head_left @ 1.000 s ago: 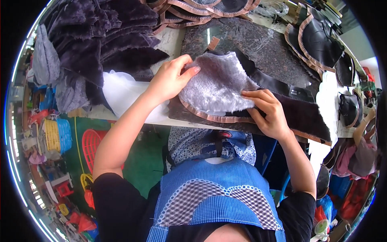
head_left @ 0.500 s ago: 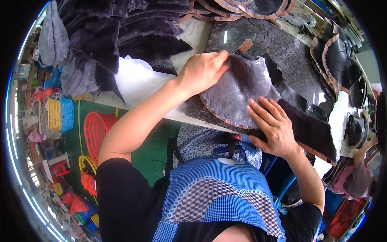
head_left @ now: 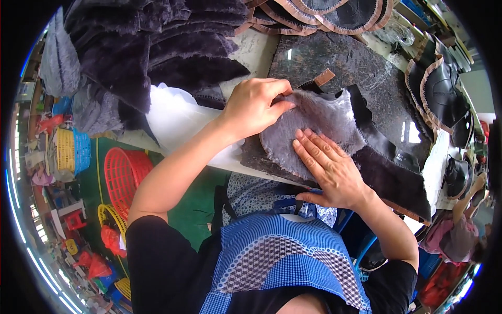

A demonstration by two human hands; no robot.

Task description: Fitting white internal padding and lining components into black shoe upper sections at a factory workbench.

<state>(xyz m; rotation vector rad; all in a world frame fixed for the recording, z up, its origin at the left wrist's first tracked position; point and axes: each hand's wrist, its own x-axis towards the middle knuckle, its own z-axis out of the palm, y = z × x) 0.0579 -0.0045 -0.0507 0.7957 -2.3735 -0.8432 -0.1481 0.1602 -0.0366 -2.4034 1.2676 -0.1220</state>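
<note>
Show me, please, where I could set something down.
The dark slab looks bare between the grey fur piece and the brown-edged black pieces beyond. It is crowded left, under dark fur pieces, and nearer, where the left hand and right hand are.

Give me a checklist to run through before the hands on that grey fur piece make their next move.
1. Left hand has the fur's edge: ok, pinched at its upper left.
2. Right hand steadies the grey fur piece: ok, laid palm down on its lower part.
3. Slab bare around the fur: not ok, a dark fur piece lies to the right, partly over the dark stone slab.
4. Layers under the grey fur lined up: cannot tell, the fur hides them.
5. White sheet out from under the left forearm: not ok, the forearm passes over it.
</note>
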